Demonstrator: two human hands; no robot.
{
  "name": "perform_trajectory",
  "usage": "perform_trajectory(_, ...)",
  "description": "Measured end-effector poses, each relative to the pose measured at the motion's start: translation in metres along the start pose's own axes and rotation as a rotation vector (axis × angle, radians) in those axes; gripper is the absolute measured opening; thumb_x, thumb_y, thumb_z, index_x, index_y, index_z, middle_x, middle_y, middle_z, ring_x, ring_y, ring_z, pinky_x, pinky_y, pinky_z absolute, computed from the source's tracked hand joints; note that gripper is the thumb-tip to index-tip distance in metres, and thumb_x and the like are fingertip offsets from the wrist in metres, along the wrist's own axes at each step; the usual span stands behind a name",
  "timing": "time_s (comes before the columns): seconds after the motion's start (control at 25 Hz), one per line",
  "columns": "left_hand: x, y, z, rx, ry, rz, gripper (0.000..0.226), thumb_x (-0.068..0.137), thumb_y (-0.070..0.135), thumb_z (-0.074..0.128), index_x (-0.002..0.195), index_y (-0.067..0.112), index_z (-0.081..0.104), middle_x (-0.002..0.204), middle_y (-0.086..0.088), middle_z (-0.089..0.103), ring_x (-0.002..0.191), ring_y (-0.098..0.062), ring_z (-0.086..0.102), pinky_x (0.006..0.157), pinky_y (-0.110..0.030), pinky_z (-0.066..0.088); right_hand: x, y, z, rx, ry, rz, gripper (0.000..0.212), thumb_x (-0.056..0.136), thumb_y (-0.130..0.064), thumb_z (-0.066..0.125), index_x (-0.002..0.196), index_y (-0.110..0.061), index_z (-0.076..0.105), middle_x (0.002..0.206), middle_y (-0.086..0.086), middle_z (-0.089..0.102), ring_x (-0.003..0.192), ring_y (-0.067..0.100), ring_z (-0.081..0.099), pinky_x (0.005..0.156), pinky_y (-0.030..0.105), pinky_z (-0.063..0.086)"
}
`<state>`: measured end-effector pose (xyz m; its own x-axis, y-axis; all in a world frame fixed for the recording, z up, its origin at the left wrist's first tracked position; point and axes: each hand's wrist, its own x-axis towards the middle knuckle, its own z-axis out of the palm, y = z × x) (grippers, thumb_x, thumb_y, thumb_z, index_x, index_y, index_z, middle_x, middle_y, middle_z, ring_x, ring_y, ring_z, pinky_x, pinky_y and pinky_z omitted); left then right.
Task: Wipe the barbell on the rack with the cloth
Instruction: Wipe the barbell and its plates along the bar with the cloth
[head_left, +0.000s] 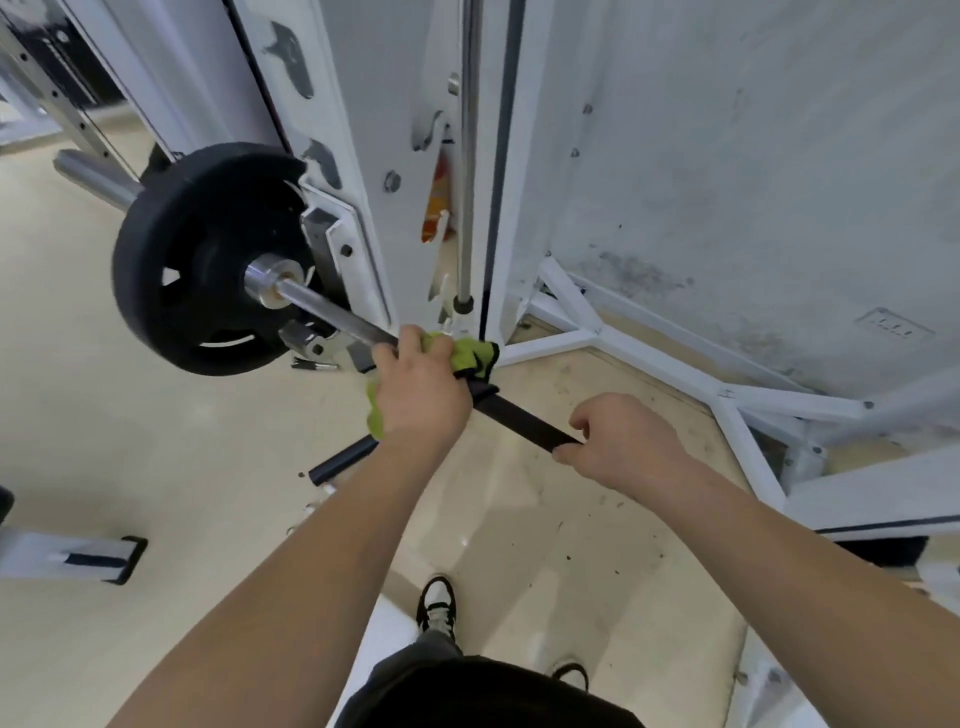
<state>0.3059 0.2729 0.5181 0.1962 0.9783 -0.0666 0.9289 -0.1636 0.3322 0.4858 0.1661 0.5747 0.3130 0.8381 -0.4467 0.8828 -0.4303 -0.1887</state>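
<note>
The barbell (332, 315) lies across a white rack (363, 218), its steel shaft running from a black weight plate (208, 260) at the left down towards me. My left hand (421, 395) is closed around a yellow-green cloth (470, 353) wrapped on the shaft. Just right of it the bar carries a black sleeve (524, 421). My right hand (618, 441) grips the near end of that black part. The shaft under both hands is hidden.
White frame struts (675, 374) run along the floor by the stained wall at the right. A black tube (340, 460) lies on the beige floor under my left wrist. A padded bench foot (98, 558) sits at the lower left. My shoes (436, 603) are below.
</note>
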Motion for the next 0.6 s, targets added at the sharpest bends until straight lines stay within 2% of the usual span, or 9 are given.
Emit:
perform_trajectory(0.04,-0.011,0.011,0.007,-0.033,0.004,0.02,0.038,0.084,0.023,0.063,0.121,0.019,0.064,0.128,-0.008,0.044,0.115,-0.038,0.038,0.08,-0.047,0.055,-0.002,0.007,0.002,0.021,-0.001,0.003,0.04,0.085,-0.048,0.074,0.109,-0.016,0.073,0.102,0.0,0.072,0.087,0.021,0.07,0.079,0.039,0.061)
perform_trajectory(0.12,-0.036,0.022,0.017,-0.034,-0.021,0.226,0.042,0.079,0.018,0.066,0.121,0.016,0.065,0.124,-0.011,0.046,0.11,-0.038,0.043,0.08,-0.047,0.054,-0.003,0.014,0.008,0.042,-0.001,-0.008,0.034,0.084,-0.047,0.073,0.099,-0.017,0.072,0.091,-0.001,0.07,0.079,0.022,0.069,0.069,0.033,0.058)
perform_trajectory(0.2,-0.03,0.014,0.01,-0.009,-0.061,0.364,0.044,0.079,0.017,0.068,0.124,0.019,0.066,0.12,-0.01,0.049,0.109,-0.035,0.047,0.077,-0.045,0.054,-0.004,0.018,0.012,0.027,0.021,-0.04,0.026,0.086,-0.045,0.07,0.089,-0.018,0.071,0.081,-0.002,0.065,0.074,0.022,0.066,0.058,0.028,0.048)
perform_trajectory(0.24,-0.018,0.006,0.008,0.007,-0.051,0.335,0.042,0.082,0.02,0.068,0.124,0.021,0.066,0.119,-0.009,0.049,0.11,-0.035,0.048,0.074,-0.044,0.053,-0.005,0.019,0.014,0.02,0.036,-0.056,0.023,0.087,-0.043,0.069,0.088,-0.02,0.071,0.081,-0.003,0.064,0.075,0.02,0.065,0.057,0.028,0.048)
perform_trajectory(0.32,0.0,0.002,0.003,0.051,0.046,0.133,0.033,0.086,0.028,0.071,0.117,0.018,0.067,0.117,-0.01,0.048,0.108,-0.034,0.047,0.068,-0.041,0.05,-0.007,0.023,0.018,0.032,0.072,-0.072,0.02,0.09,-0.04,0.067,0.092,-0.021,0.072,0.085,-0.003,0.064,0.074,0.018,0.063,0.059,0.03,0.051)
perform_trajectory(0.36,-0.003,0.008,0.005,0.053,0.076,0.05,0.031,0.086,0.03,0.073,0.113,0.016,0.068,0.116,-0.01,0.047,0.106,-0.035,0.045,0.069,-0.04,0.05,-0.007,0.024,0.02,0.034,0.084,-0.083,0.019,0.091,-0.037,0.066,0.093,-0.02,0.073,0.085,-0.003,0.064,0.073,0.018,0.062,0.058,0.029,0.05)
perform_trajectory(0.4,-0.013,0.021,0.01,0.039,0.078,0.047,0.031,0.084,0.029,0.073,0.111,0.014,0.068,0.117,-0.01,0.047,0.106,-0.035,0.045,0.071,-0.041,0.051,-0.007,0.025,0.023,0.023,0.092,-0.092,0.017,0.091,-0.033,0.065,0.092,-0.019,0.074,0.083,-0.002,0.062,0.071,0.019,0.06,0.055,0.028,0.047)
perform_trajectory(0.52,-0.055,0.044,0.021,-0.025,-0.044,0.328,0.04,0.077,0.017,0.072,0.118,0.017,0.07,0.115,-0.01,0.049,0.104,-0.032,0.047,0.073,-0.039,0.052,-0.004,0.023,0.025,-0.002,0.108,-0.09,0.012,0.09,-0.024,0.065,0.085,-0.018,0.074,0.08,0.001,0.06,0.071,0.022,0.056,0.049,0.026,0.035)
perform_trajectory(0.6,-0.04,0.031,0.011,-0.049,-0.092,0.437,0.044,0.079,0.016,0.069,0.122,0.024,0.07,0.115,-0.007,0.05,0.106,-0.03,0.051,0.071,-0.037,0.051,-0.005,0.024,0.025,0.032,0.111,-0.081,0.011,0.09,-0.026,0.065,0.087,-0.019,0.074,0.084,0.0,0.062,0.077,0.023,0.058,0.053,0.027,0.04)
